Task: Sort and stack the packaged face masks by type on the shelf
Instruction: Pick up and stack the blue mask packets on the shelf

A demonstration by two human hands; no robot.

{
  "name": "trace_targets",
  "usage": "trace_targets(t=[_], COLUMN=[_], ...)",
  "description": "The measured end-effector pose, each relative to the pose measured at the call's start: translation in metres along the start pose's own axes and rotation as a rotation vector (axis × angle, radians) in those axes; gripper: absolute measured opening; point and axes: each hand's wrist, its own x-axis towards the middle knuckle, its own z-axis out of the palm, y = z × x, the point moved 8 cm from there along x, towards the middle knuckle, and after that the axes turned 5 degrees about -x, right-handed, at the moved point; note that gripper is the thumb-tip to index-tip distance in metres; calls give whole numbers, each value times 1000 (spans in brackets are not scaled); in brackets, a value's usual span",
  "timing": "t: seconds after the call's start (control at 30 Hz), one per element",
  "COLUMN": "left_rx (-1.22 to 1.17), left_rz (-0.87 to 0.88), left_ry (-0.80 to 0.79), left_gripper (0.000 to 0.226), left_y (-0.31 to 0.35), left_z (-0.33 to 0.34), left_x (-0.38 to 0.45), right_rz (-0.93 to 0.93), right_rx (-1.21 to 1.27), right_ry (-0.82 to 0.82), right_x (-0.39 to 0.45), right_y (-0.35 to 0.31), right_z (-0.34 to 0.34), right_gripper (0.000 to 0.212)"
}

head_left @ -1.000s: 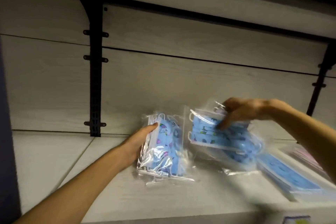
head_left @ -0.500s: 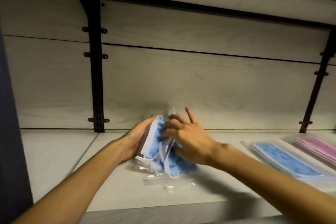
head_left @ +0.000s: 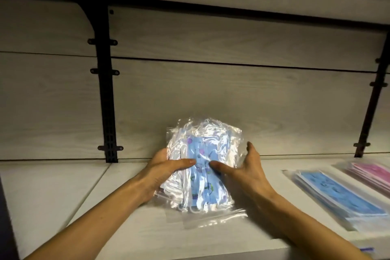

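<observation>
A pile of clear bags with blue patterned face masks stands tilted on the pale shelf, in the middle. My left hand holds its left side, thumb laid across the front. My right hand flanks the right side, thumb on the front of the bag, fingers straight and spread beside it. To the right lies a flat stack of packaged blue masks, and beyond it a stack of pink masks at the frame edge.
The shelf's back wall is pale wood panel with black brackets at left and right. Another shelf runs overhead. The shelf's front edge is close to me. Bare shelf surface lies left of the pile.
My right hand brought a second bag of blue masks over onto the one held by my left hand. Both hands now frame the combined pile, and the right hand has opened.
</observation>
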Motion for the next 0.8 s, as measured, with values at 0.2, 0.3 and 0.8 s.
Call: trace_targets(t=[0.2,0.3,0.8], left_rx=[-9,-230,-240], left_rz=[-23,-77,128], left_ry=[79,-57,185], left_gripper=[53,33,18], left_y=[-2,1,11], left_z=[5,21,-4], left_x=[-3,-3,-3], right_rz=[127,118,249], right_rx=[267,426,276], right_ry=[-152,-106,-312], right_x=[-4,-2,11], right_y=[-8,-13,10], right_z=[5,-3,-1], right_gripper=[44,20,37])
